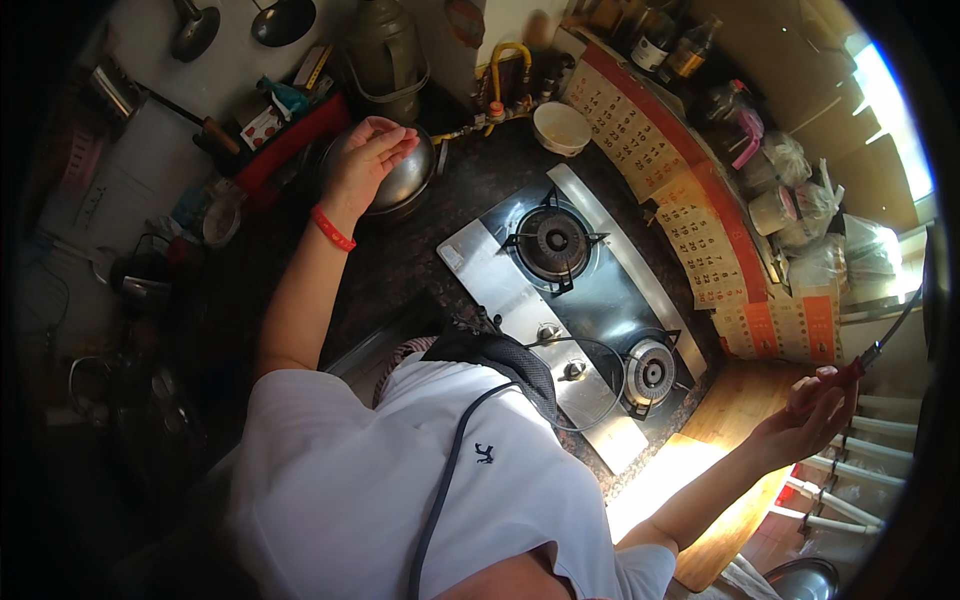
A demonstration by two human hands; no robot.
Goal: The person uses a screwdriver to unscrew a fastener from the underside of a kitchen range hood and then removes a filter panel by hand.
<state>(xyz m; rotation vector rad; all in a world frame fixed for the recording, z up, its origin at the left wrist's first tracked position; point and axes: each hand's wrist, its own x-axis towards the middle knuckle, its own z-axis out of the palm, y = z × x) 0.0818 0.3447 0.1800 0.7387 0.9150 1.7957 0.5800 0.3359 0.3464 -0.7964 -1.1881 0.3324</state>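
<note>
My left hand (372,158), with a red band at the wrist, is held over a round metal pot (408,180) at the back left of the counter. Its fingers are loosely bent with nothing visible in them; whether it touches the pot I cannot tell. Far to the right, my right hand (805,420) has its fingers around a red handle (838,383). A thin dark shaft or cord runs up from that handle, and its kind is unclear. Between my arms sits a two-burner gas stove (600,275) with a steel control strip and knobs.
A wooden board (738,405) lies right of the stove, beside a white rack (880,445). A white bowl (562,128) stands behind the stove near yellow gas piping (497,75). Calendar sheets (690,225) line a shelf holding bottles and bags. Ladles (195,32) hang at the upper left.
</note>
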